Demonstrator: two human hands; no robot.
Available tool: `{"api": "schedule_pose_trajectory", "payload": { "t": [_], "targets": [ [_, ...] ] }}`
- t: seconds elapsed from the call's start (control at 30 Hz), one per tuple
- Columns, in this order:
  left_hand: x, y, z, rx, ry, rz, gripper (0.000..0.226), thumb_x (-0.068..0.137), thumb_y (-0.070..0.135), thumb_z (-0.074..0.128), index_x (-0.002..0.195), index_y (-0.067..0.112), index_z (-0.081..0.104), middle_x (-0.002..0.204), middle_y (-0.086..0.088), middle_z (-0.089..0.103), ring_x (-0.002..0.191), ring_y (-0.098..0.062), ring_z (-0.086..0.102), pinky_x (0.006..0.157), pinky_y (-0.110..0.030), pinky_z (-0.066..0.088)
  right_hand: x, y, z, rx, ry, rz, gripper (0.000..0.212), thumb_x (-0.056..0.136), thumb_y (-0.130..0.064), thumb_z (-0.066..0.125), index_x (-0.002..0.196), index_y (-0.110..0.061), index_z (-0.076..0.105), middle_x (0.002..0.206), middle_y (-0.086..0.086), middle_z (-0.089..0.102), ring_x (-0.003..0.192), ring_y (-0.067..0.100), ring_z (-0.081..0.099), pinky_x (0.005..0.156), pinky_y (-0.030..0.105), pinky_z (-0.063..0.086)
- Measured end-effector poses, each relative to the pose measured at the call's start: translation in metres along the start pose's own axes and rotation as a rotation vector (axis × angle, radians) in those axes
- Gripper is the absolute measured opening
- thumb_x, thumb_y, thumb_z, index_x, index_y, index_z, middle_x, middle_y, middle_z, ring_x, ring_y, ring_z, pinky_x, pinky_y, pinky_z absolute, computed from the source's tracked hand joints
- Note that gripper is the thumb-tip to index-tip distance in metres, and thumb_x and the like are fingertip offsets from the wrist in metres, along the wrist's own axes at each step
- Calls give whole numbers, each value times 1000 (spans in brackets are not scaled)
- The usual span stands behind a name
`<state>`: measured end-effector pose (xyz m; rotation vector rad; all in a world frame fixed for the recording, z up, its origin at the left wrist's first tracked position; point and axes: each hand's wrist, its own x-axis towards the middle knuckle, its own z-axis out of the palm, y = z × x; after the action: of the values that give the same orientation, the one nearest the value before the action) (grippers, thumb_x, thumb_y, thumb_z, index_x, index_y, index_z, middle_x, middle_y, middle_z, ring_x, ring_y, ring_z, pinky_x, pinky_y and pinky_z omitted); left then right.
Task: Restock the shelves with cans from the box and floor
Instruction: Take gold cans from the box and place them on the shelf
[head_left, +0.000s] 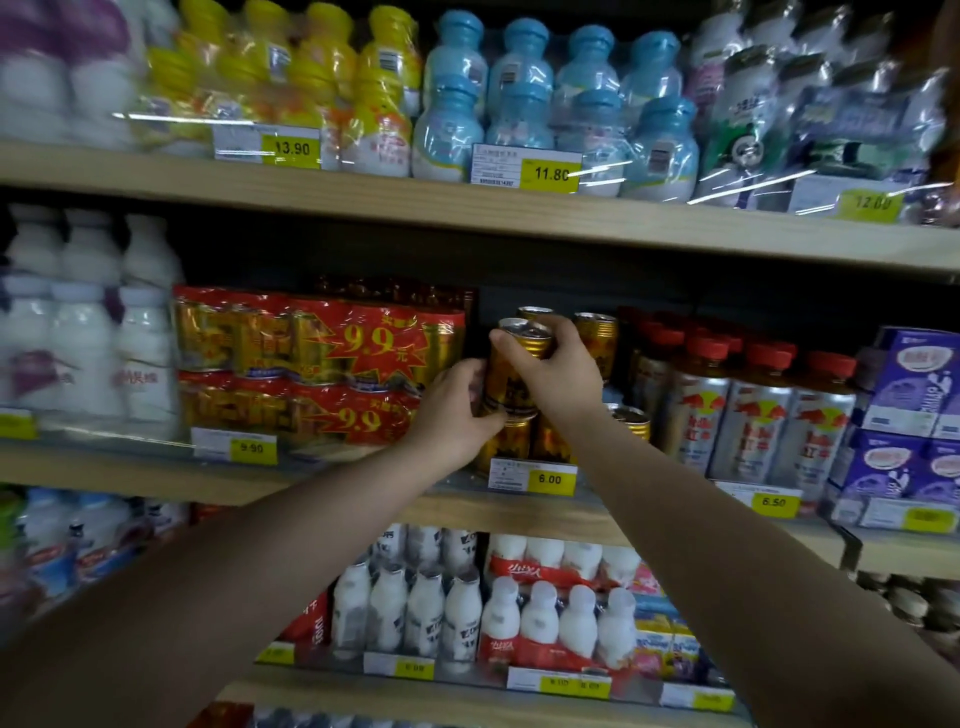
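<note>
Stacking step: gold can (511, 382) on middle shelf (156, 475), atop lower can (511, 441), at 3 o'clock of red multipack (322, 364). Right hand (553, 371) clamps its rim; left hand (457, 410) cups its base. Next, I judge: seat it square, release.
</note>
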<state>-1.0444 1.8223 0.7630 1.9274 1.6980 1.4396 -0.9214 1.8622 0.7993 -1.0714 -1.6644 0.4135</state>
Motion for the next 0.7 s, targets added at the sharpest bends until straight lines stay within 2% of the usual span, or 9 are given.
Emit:
{"api": "schedule_pose_trajectory", "payload": {
  "t": [0.1,0.17,0.23,0.27,0.33,0.47,0.57,0.7],
  "targets": [
    [-2,0,1,-27,-15,-8,70,82,21,70,141,15,33,137,-5,48,122,-18,49,96,-27,42,2,4,0,-16,-71,48,96,61,-78,55,141,-31,34,124,-3,58,121,25,50,99,49,45],
    [-2,-2,0,-19,-32,-10,72,82,21,69,143,16,30,139,-4,47,125,-19,47,101,-31,42,1,9,-5,-34,-129,71,90,68,-66,61,144,-29,30,120,-7,58,121,26,51,103,51,41],
    [0,-4,1,7,-53,-16,76,82,22,69,145,17,28,142,-4,45,128,-20,46,104,-36,42,1,16,-11,-102,-160,52,74,73,-56,65,137,-28,40,106,-13,59,116,24,55,103,52,39],
    [1,-5,2,19,-64,-20,78,81,23,70,146,17,26,143,-4,43,129,-20,45,105,-39,42,0,18,-13,-151,-165,40,68,75,-55,65,134,-28,44,106,-12,61,115,23,56,103,51,39],
    [3,-4,5,41,-82,-37,82,80,24,69,147,19,22,146,-5,40,131,-21,42,106,-42,41,-1,21,-15,-241,-145,21,68,77,-59,62,135,-27,44,118,-6,63,118,24,54,103,51,38],
    [6,-3,8,76,-105,-74,86,81,25,68,149,21,16,150,-7,33,135,-24,37,106,-46,40,2,21,-14,-353,-173,31,80,81,-67,52,146,-26,29,136,-1,54,130,25,44,109,47,26],
    [7,-4,7,59,-104,-105,86,82,23,68,149,18,15,151,-8,31,136,-25,36,107,-46,39,1,16,-12,-415,-235,30,70,86,-63,48,141,-24,34,132,0,56,127,25,47,107,46,25],
    [4,-7,8,63,-128,-125,86,82,24,67,150,20,13,154,-6,27,139,-25,32,109,-47,37,-5,14,-10,-397,-188,11,62,88,-59,50,135,-19,42,129,2,58,124,27,49,105,46,28]
  ]
}}
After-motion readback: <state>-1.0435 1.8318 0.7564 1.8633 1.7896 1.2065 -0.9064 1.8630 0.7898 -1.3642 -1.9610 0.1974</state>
